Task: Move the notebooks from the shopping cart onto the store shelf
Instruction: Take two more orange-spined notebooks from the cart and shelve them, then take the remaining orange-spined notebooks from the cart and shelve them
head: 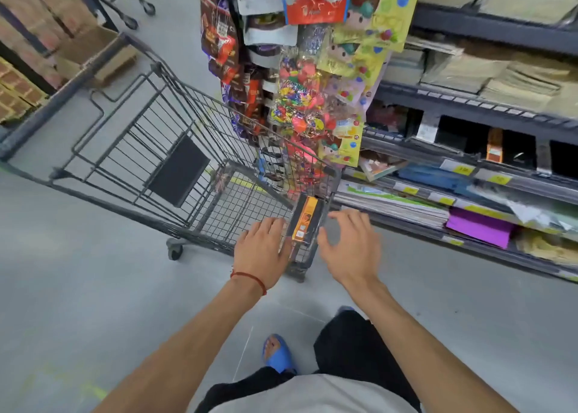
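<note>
Both are being held open and empty, left hand [262, 245] and right hand [347, 246] flanking the notebooks [308, 221], lying lengthwise near-to-far between them.

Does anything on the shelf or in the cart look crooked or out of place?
One thing: a book on the store shelf lies askew, its corner jutting past the shelf edge. The notebook pack stands on edge in a corner of the cart.
</note>
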Demonstrator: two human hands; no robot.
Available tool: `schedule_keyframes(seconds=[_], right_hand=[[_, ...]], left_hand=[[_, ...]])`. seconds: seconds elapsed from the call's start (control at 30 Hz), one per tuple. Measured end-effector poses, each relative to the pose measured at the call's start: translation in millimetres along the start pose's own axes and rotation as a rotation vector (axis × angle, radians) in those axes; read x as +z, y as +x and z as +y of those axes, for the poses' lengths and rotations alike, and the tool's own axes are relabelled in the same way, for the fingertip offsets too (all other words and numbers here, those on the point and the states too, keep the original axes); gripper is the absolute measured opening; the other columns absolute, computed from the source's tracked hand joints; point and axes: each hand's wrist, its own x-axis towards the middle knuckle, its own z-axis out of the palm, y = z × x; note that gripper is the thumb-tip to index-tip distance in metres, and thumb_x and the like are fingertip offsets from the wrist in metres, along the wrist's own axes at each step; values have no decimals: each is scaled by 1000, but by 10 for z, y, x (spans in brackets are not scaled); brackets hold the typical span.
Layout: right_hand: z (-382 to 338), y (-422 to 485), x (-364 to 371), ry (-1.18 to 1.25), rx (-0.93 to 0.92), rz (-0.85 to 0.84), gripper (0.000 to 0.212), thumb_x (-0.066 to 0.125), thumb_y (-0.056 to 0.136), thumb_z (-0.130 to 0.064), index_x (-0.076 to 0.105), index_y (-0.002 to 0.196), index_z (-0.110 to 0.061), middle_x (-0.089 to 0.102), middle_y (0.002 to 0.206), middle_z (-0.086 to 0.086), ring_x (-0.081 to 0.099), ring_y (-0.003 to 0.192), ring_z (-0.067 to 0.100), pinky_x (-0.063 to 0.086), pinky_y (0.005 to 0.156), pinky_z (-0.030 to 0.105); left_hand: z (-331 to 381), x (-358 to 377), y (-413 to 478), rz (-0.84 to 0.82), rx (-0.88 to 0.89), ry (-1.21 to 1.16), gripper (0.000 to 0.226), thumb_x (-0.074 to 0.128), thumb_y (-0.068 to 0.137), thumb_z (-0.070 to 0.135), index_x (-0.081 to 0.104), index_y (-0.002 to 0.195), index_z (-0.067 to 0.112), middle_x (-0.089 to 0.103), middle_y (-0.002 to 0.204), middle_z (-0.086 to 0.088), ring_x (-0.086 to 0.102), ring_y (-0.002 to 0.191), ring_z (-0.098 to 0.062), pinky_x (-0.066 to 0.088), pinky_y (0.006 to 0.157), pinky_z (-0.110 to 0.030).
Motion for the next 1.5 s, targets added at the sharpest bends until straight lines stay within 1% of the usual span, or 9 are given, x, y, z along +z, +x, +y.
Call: schedule_keyframes(seconds=[0.2,0.37,0.57,0.67,0.83,1.03,1.2,1.4,1.5], right_hand=[[-135,400,265,16,55,-84,33,57,91,-40,64,117,-22,62,110,-9,53,106,12,50,87,31],[-155,797,478,76,136,-156,33,60,91,-36,62,122,-22,59,116,-9,52,111,10,44,87,24],[-227,1013,804,95,236,-198,33,58,91,-34,64,120,-20,61,113,-6,54,110,16,53,85,34],[-287,1023,1046,101,314,-210,32,59,92,-34,64,120,-20,63,114,-4,56,109,18,52,84,34],[-386,1044,1522,69,481,-201,30,56,92,-36,64,118,-23,63,116,-4,57,110,19,55,86,37],[-412,1087,2006,-8,573,-188,39,54,89,-34,63,125,-20,63,117,-1,56,110,20,55,88,37],[-307,1045,2261,-101,536,-232,41,54,90,-32,62,127,-16,63,115,1,58,105,20,57,85,38],[-61,959,2505,-124,504,-260,38,56,87,-28,63,124,-19,63,111,-1,57,101,20,57,80,36],[72,884,2628,-133,514,-252,35,58,89,-25,64,123,-20,64,109,0,57,100,19,55,83,33]], left_hand=[[-264,28,564,-45,36,0,37,38,98,45,50,126,23,58,113,7,55,103,-17,50,82,-36],[-490,105,984,-100,31,5,40,34,98,47,47,128,24,58,117,8,55,106,-16,50,86,-37],[-707,180,1396,-177,44,-7,36,40,98,44,49,126,24,58,114,6,55,106,-20,49,78,-38],[-866,316,1628,-260,53,-58,39,41,99,44,48,130,22,57,121,4,53,111,-22,49,81,-41],[-1197,634,1973,-398,157,-84,44,40,99,43,44,137,20,55,129,0,51,119,-23,50,85,-42],[-1467,1177,2358,-575,331,-78,44,42,98,47,43,136,24,54,126,2,55,114,-21,53,84,-41],[-1347,1977,2672,-718,244,-202,50,53,92,53,51,128,18,59,124,-3,58,110,-25,52,89,-38],[-1007,2750,2609,-795,36,-293,77,65,77,65,47,123,6,58,122,-12,60,106,-31,51,77,-36],[-900,2999,2571,-780,-10,-374,76,73,73,60,46,117,5,56,116,-12,58,103,-30,47,71,-34]])
